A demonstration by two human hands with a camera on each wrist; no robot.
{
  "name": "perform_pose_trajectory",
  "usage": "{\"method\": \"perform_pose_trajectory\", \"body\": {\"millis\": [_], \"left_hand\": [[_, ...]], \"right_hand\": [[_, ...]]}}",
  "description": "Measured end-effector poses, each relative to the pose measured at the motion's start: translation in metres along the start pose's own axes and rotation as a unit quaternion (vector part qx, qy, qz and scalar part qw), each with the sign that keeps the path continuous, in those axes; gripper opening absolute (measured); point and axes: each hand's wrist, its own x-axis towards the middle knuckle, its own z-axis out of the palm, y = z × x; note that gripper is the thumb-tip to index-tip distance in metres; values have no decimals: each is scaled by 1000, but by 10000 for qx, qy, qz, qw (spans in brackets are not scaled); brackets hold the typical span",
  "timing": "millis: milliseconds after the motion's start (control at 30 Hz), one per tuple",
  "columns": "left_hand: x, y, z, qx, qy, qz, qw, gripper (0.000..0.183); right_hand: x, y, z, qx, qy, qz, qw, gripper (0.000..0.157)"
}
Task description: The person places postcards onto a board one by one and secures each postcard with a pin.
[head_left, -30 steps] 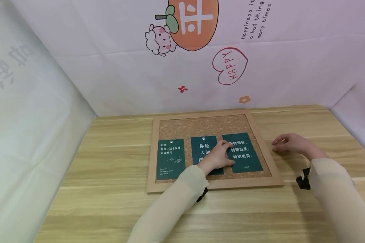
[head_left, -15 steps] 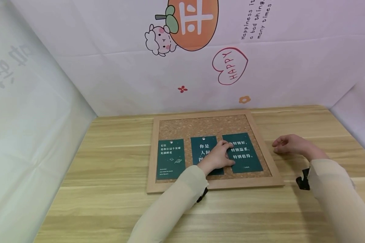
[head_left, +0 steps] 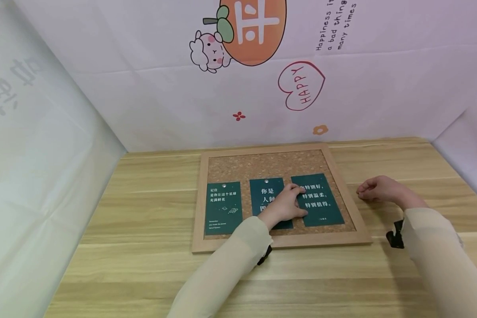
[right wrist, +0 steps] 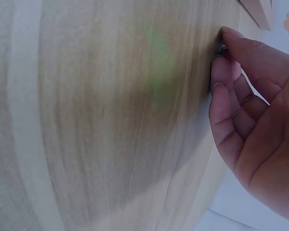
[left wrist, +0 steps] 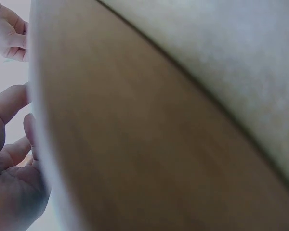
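Note:
A wood-framed cork board (head_left: 262,164) lies flat on the table, bearing three dark green cards in a row. Silver thumbtacks mark the tops of the left card (head_left: 224,214) and the middle card (head_left: 258,194). My left hand (head_left: 283,206) reaches across the middle card, its thumb and fingertips resting on the left edge of the right card (head_left: 322,213). Just right of the frame, my right hand (head_left: 383,191) is low over the table. Its thumb and finger pinch a small shiny thumbtack (right wrist: 223,49), mostly hidden by the fingertips in the right wrist view.
The wooden table (head_left: 143,265) extends around the board on every side. Behind it rises a white printed cloth (head_left: 163,110), and another white cloth hangs on the left. Black wrist straps (head_left: 395,235) show at the sleeves.
My right thumb and finger have drawn together into a pinch near the tabletop. The left hand, cards and board have stayed in place.

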Motion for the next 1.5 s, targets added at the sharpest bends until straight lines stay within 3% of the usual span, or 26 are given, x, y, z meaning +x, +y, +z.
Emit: {"method": "perform_pose_trajectory", "body": {"millis": [533,1033,1500], "left_hand": [[-1,0,1,-64,22,-93,9999,58],[-2,1,0,-43,5,-68,10000,59],[-1,0,1,-81,18,-86,9999,59]], "right_hand": [[1,-3,-1,66,-78,49,9999,34],[7,-9,-2,-16,546,94,9985,34],[15,-28,-1,353,905,121,9952,35]]}}
